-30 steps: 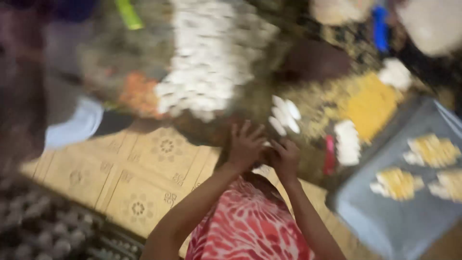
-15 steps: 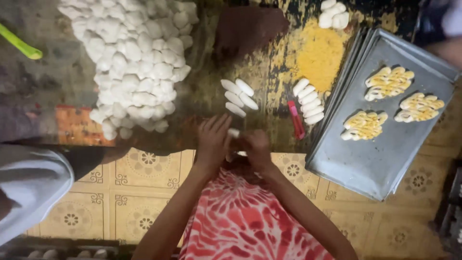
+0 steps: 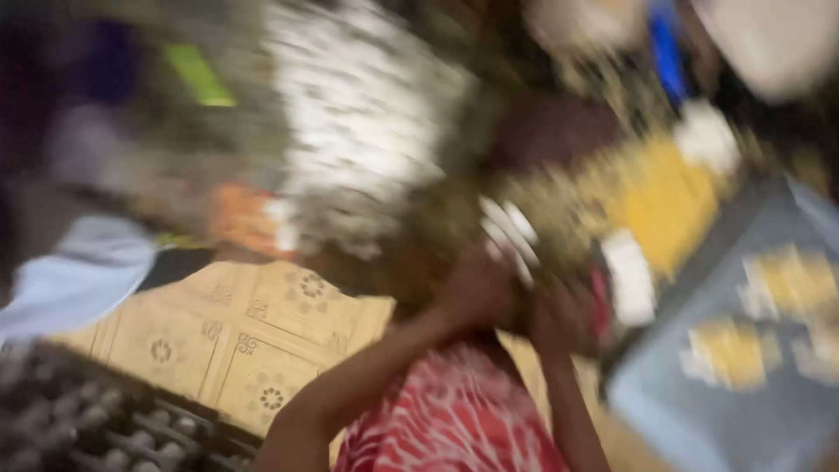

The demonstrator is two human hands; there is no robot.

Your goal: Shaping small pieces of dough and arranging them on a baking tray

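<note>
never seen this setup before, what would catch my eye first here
Even through the blur, the big white heap of small pieces at top centre stands out. Right of it lies a yellow patch, with a grey tray at lower right. Both hands, left hand and right hand, meet at the middle.

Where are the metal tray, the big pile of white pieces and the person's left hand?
Metal tray (image 3: 699, 419): head view, bare grey surface near its lower-left corner.
Pile of white pieces (image 3: 358, 122): head view, middle of the blurred heap.
Left hand (image 3: 476, 293): head view, back of the hand.
</note>
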